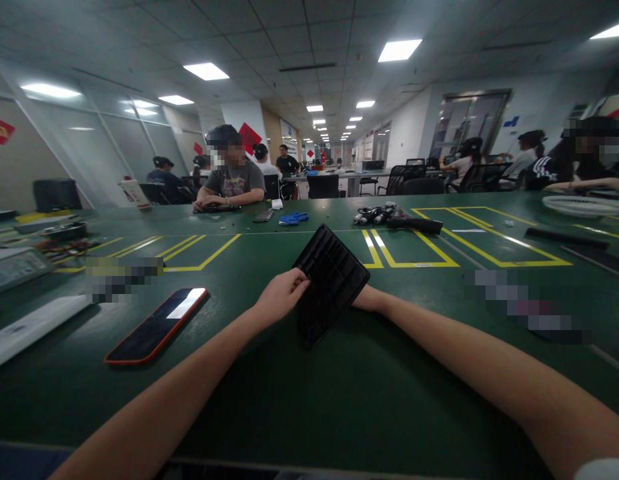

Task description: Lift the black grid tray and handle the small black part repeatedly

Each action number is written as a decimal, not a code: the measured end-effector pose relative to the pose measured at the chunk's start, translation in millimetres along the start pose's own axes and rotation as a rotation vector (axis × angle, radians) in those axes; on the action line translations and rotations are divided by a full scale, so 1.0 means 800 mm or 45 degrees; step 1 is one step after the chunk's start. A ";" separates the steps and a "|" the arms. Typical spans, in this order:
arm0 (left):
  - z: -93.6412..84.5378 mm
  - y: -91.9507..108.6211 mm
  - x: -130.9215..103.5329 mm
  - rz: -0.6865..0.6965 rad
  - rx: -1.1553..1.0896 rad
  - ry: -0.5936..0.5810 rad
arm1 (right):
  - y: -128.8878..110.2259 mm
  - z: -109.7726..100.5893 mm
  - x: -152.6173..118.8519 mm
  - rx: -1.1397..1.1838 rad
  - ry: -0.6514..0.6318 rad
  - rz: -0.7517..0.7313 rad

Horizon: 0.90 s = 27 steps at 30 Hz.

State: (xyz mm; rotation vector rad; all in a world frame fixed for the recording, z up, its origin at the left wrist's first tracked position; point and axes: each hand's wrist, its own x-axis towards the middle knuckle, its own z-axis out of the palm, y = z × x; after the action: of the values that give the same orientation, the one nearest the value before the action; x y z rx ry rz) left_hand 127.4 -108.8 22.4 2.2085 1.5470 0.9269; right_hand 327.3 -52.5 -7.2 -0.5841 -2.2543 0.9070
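A black plastic compartment tray (334, 267) is tilted up above the green table, its divided side facing me. My left hand (281, 293) is closed at the tray's left edge, with thumb and fingertips pressed together over its front. Behind the lower right edge is my right hand (368, 298), holding the tray from the back; its fingers are hidden. Any small contents of the dark compartments cannot be made out. Left of my left forearm lies a phone (159, 327) in an orange-red case.
The green table (369, 407) carries yellow tape outlines (419, 265). Farther back are a blue item (293, 219), a bundle of black cables (377, 213) and a black cylindrical object (419, 225). A white panel (34, 327) lies left. Across the table sits a person (232, 177).
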 end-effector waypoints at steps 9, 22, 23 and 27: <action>0.000 -0.001 0.005 -0.697 -1.200 -0.011 | 0.008 0.002 0.000 -0.024 -0.014 -0.025; -0.017 -0.023 0.009 -0.183 0.452 0.122 | 0.021 -0.019 0.004 -0.330 0.094 -0.012; -0.025 -0.029 0.011 -0.256 0.526 0.123 | 0.025 -0.028 0.004 -0.395 0.150 0.066; -0.055 -0.059 0.017 -0.616 0.813 0.023 | 0.044 -0.072 -0.007 -0.730 0.301 0.510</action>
State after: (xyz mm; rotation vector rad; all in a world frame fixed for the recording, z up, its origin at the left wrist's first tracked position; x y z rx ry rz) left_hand 67.3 -84.1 33.5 1.9957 2.4924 0.3281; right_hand 377.0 -6.4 -2.6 -1.3593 -2.2025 0.3174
